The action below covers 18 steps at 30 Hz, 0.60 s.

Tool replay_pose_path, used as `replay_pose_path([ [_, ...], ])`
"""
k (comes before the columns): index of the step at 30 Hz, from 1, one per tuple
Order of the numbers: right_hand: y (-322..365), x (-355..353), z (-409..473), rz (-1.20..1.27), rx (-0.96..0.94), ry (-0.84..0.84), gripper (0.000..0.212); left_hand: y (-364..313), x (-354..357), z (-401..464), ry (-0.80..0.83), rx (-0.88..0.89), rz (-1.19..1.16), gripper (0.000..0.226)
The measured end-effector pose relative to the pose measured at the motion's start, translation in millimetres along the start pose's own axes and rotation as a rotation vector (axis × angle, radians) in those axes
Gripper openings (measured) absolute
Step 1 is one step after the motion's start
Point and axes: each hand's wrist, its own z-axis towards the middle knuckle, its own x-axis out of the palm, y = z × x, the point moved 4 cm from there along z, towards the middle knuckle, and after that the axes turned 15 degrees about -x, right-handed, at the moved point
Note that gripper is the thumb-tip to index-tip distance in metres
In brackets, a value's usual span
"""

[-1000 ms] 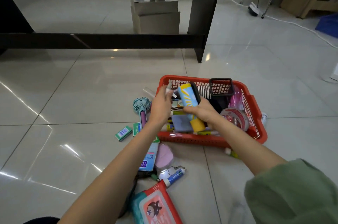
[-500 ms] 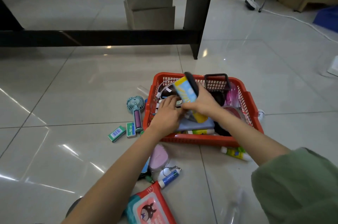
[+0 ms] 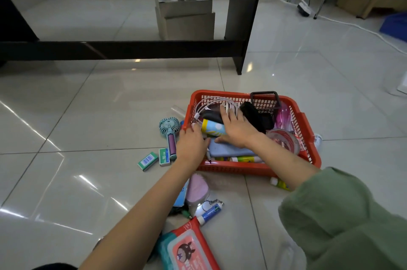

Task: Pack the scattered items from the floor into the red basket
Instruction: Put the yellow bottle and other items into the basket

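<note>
Red basket point(image 3: 306, 137) on tiled floor point(image 3: 88, 115), right of frame centre, already crowded: white cable point(image 3: 217, 102) coiled at its 11 o'clock corner, black mesh cup point(image 3: 265, 102) at 1 o'clock, tape roll point(image 3: 284, 140) at 3 o'clock, blue cloth point(image 3: 226, 149) and yellow tube point(image 3: 246, 159) along the 6 o'clock wall. Right hand point(image 3: 236, 127) inside basket, fingers spread and straight, palm pressing down on blue-yellow bottle point(image 3: 212, 129) lying on its side; nothing gripped. Left hand point(image 3: 191, 145) at basket's 9 o'clock rim, fingers loosely extended toward cable end; grip on anything impossible to tell. Hands close together, not touching. On floor, outside basket: teal fan point(image 3: 169, 128) just beside 9 o'clock wall, two green boxes point(image 3: 148, 160) at 8 o'clock, pink pad point(image 3: 197, 188) and blue tube point(image 3: 210, 213) at 7 o'clock, red wipes pack point(image 3: 187, 247) nearer camera, small yellow bottle point(image 3: 279, 183) at 5 o'clock.
</note>
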Motion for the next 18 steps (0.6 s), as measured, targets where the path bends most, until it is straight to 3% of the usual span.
replay_pose_path([
  [5, 3, 7, -8, -0.148, -0.112, -0.125, 0.079, -6, 4, -10, 0.177, -0.171, -0.42, 0.059],
  [10, 0, -1, -13, -0.319, -0.023, -0.133, 0.074, -5, -2, -7, 0.273, -0.168, -0.39, 0.05],
  [12, 6, -1, -11, -0.285, -0.026, -0.117, 0.068, -10, -2, -7, 0.322, -0.112, -0.259, 0.044],
  [15, 11, 3, -11, -0.096, 0.017, -0.049, 0.065, -6, -3, -13, 0.184, -0.039, 0.085, 0.058],
  [18, 20, 14, -21, -0.222, 0.054, -0.042, 0.062, 9, -10, -23, -0.064, 0.01, 0.179, 0.053],
])
